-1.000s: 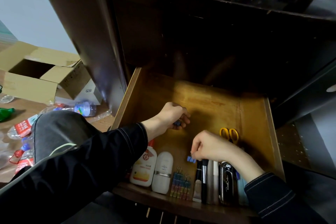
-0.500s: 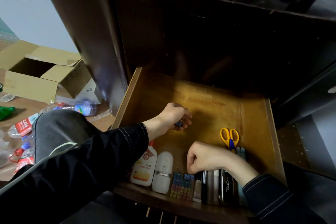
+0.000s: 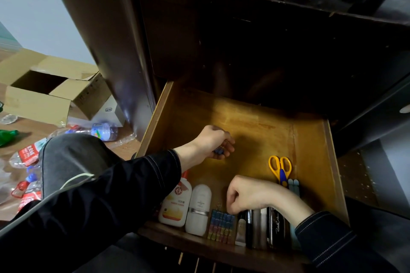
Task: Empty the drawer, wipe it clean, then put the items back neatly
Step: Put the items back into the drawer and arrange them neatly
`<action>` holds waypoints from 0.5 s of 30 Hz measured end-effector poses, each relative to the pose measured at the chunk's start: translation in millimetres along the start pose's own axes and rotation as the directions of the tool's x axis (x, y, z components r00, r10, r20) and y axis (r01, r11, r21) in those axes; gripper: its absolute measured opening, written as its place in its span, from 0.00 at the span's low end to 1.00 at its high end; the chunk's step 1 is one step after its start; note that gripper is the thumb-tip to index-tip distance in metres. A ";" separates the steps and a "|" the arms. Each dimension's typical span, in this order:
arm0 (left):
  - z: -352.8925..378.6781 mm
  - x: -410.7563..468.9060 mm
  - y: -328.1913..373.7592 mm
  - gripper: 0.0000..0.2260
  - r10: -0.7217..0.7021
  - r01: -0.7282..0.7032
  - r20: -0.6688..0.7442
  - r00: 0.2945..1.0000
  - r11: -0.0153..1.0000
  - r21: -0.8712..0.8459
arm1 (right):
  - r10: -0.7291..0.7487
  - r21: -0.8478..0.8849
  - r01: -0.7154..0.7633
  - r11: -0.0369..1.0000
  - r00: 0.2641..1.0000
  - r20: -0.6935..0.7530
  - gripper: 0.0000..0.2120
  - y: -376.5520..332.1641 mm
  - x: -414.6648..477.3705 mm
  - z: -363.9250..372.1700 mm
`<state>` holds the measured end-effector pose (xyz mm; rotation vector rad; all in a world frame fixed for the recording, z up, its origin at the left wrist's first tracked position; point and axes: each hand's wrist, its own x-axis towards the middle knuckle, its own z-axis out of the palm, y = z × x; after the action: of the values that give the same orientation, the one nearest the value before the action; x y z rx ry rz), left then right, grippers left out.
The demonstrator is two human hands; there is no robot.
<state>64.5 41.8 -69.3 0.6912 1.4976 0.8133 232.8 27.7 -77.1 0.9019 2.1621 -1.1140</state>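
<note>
Put-back step was in hand. L hand (image 3: 213, 142), at 9 o'clock in drawer (image 3: 255, 131), had its grip clenched on spare binder clips (image 3: 219, 151). R hand (image 3: 246, 195) curled over clip row (image 3: 221, 225) at 6 o'clock; couldn't tell if its grip held anything. Next, prob.: seat a clip flush w/ row.

Matt wooden drawer (image 3: 255, 122); glossy, perhaps lacquered, dark cabinet (image 3: 221, 40).

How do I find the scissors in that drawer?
Look in the open wooden drawer under the dark desk. Along its right side, just beyond the right hand, lie the yellow-handled scissors. Nothing else there has bright yellow loops.
</note>
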 end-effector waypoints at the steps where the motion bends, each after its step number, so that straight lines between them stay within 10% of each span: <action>1: -0.1 0.0 0.1 0.09 -0.001 0.001 0.000 1.000 1.000 -0.003 | -0.003 0.000 0.003 1.000 1.000 0.001 0.06 0.0 0.1 0.3; 15: 0.5 -8.6 4.1 0.19 -0.039 0.047 0.082 0.996 0.994 -0.099 | 0.057 0.109 -0.038 0.993 0.982 -0.178 0.13 7.6 0.4 -10.7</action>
<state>65.6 37.2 -61.0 0.6077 1.3859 0.8135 236.7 40.2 -75.5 1.1364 2.2299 -1.1715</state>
